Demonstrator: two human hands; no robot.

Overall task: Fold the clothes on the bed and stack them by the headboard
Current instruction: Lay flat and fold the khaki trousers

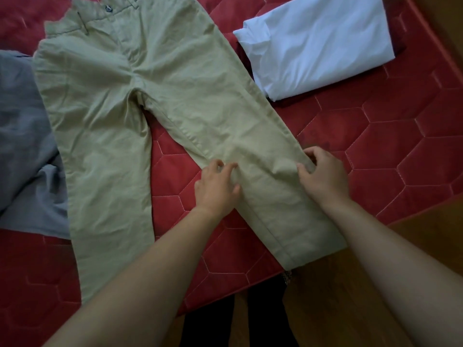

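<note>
Red quilted mattress [375, 146], stitched in hexagons, carries all items. Khaki trousers [120, 96] lie flat across its middle, waistband far, 2 legs splayed toward the near edge; the woven cloth is lightly creased. A crumpled grey garment [22, 134] touches them at left. A smooth white folded garment [318, 43] sits far right. On the right trouser leg, left hand [216, 186] pinches the inner edge and right hand [323, 174] pinches the outer edge, fingers curled.

Red quilted bed [375, 136] stitched in hexagons, spread under and beyond the left hand [216, 189] and right hand [325, 176], brown wooden floor [323, 309] seen nearer than both hands and off to the right of the right hand, everything dimly and evenly lit.
</note>
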